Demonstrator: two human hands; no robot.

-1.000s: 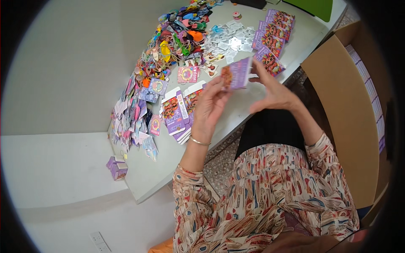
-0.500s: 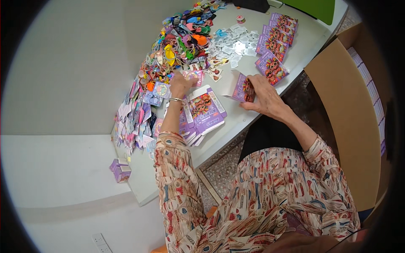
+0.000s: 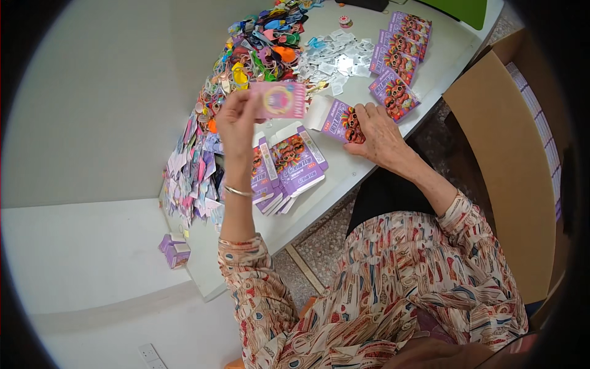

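Note:
Between the fingertips of my left hand [image 3: 236, 126] is a flat pink card packet [image 3: 280, 100], raised over the table and slightly blurred. My right hand [image 3: 380, 136] grips a small purple printed box [image 3: 340, 121] whose white end flap stands open toward the packet. Below my left hand lies a stack of flattened purple boxes [image 3: 298, 161]. Beside that hand, a heap of colourful small trinkets [image 3: 264, 55] runs along the wall. Several closed purple boxes [image 3: 395, 95] sit in an overlapping row beyond my right hand.
Small clear packets [image 3: 338, 58] are spread mid-table. Pastel packets [image 3: 193, 175] pile up at the left. Two small purple boxes [image 3: 176, 251] stand by the wall at the table's left end. A large open carton [image 3: 507, 166] holding packed boxes stands on the right, past the table edge.
My left hand has lifted the pink packet off the table and raised it toward the box. My right hand has tilted the box slightly, keeping hold of it.

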